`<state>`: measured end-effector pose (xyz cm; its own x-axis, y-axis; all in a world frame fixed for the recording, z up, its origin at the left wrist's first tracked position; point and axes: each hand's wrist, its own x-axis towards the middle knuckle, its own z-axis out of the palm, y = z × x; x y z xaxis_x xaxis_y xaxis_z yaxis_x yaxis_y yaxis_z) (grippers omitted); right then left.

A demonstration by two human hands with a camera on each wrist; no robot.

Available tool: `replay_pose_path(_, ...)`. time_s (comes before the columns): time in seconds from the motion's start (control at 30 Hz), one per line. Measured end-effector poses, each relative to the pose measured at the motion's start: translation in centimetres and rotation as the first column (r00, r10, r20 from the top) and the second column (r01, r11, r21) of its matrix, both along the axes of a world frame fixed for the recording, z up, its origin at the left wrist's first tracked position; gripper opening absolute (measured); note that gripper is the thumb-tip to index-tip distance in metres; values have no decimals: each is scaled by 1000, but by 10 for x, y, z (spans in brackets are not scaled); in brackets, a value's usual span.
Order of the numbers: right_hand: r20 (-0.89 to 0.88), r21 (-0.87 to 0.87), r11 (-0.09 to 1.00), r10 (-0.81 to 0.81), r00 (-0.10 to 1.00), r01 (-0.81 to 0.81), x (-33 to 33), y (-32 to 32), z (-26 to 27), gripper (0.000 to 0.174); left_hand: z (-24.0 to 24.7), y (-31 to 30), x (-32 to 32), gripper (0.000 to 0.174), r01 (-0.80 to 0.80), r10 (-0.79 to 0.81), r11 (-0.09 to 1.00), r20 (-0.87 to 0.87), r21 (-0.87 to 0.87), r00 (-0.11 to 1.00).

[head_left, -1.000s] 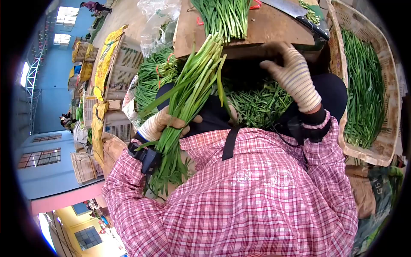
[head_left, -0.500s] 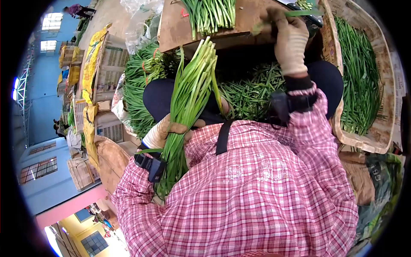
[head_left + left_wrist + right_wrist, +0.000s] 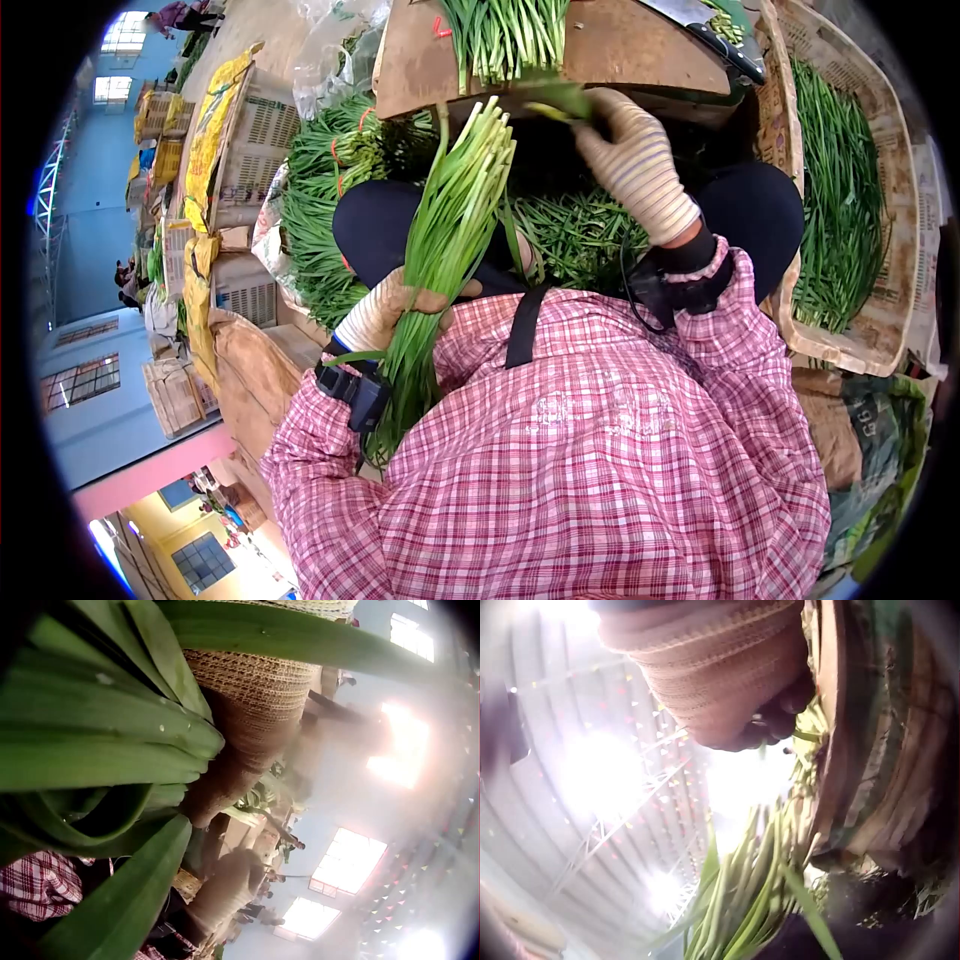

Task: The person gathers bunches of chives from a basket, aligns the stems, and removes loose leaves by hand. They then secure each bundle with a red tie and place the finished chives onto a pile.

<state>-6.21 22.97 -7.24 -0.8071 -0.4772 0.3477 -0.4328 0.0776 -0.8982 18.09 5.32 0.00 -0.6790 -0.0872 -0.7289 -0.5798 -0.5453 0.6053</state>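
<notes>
In the head view my gloved left hand (image 3: 395, 305) grips a bunch of garlic chives (image 3: 455, 215) around its leafy part. The pale cut ends point up and away, and the leaves trail down past the wrist. Broad flat leaves (image 3: 97, 727) fill the left wrist view beside the gloved fingers. My gloved right hand (image 3: 635, 165) is just right of the stalk ends, pinching a motion-blurred leaf (image 3: 560, 103) with a yellow part. From the right wrist, the right hand (image 3: 727, 682) shows curled fingers above the bunch's stalks (image 3: 750, 900).
Ahead is a wooden board (image 3: 620, 45) carrying another chive bunch (image 3: 510, 40) and a knife (image 3: 710, 40). Loose leaves (image 3: 590, 240) lie between the knees. Tied bunches (image 3: 325, 220) are at left; a crate (image 3: 890, 320) of chives (image 3: 835, 190) stands at right.
My right hand went up and right over the board's knife corner with a leaf, then came back left to the stalk ends. My left hand keeps its grip, the bunch slightly more upright.
</notes>
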Motion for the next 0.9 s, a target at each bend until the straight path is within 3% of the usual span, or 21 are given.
replay_pose_path(0.03, -202, -2, 994, 104, 974, -107, 4, -6, 1, 29, 1, 1, -3, 59, -6, 6, 1000, 4, 7, 1000)
replay_pose_path(0.1, -432, 142, 962, 273, 860, -234, 14, -16, 21, 21, 3, 1, -11, 53, 106, -105, 994, 14, -12, 994)
replay_pose_path(0.17, -622, 265, 936, 350, 700, -232, 13, -29, 15, 21, 1, 0, -12, 52, 117, -118, 993, 19, 22, 993)
replay_pose_path(0.23, -704, 362, 918, 385, 597, -164, 10, -30, 6, 21, 3, 3, -14, 53, 153, -152, 988, 37, -32, 988)
replay_pose_path(0.3, -706, 333, 926, 369, 605, -177, 10, -29, -2, 21, 2, 4, -10, 58, 155, -154, 984, 18, -84, 988)
replay_pose_path(0.37, -706, 300, 936, 347, 618, -183, 7, -26, -5, 20, 0, 1, -8, 57, 134, -134, 990, -10, 43, 991)
replay_pose_path(0.43, -546, 228, 967, 221, 808, -111, 3, -24, -2, 19, -3, 2, -7, 56, 125, -125, 992, 14, 26, 992)
replay_pose_path(0.47, -474, 130, 978, 205, 857, -162, 2, -21, -2, 18, -4, 2, -7, 55, 110, -110, 994, 33, 8, 993)
replay_pose_path(0.6, -594, 271, 928, 372, 713, -257, 1, -22, -1, 18, 2, 0, -10, 47, 173, -173, 985, 18, -3, 985)
replay_pose_path(0.73, -492, 320, 895, 436, 753, -309, -1, -25, 0, 32, 2, -2, -12, 45, 188, -184, 978, 58, -94, 981)
replay_pose_path(0.77, -491, 319, 896, 436, 755, -310, 2, -25, 2, 32, 1, -4, -12, 45, 232, -222, 962, 79, -146, 972)
replay_pose_path(0.83, -252, 270, 886, 444, 860, -378, 5, -23, 8, 27, 4, -3, -13, 45, 222, -210, 964, 91, -144, 973)
replay_pose_path(0.9, -261, 289, 880, 451, 854, -377, -1, -24, 7, 27, 6, -1, -14, 45, 212, -199, 967, 97, -145, 975)
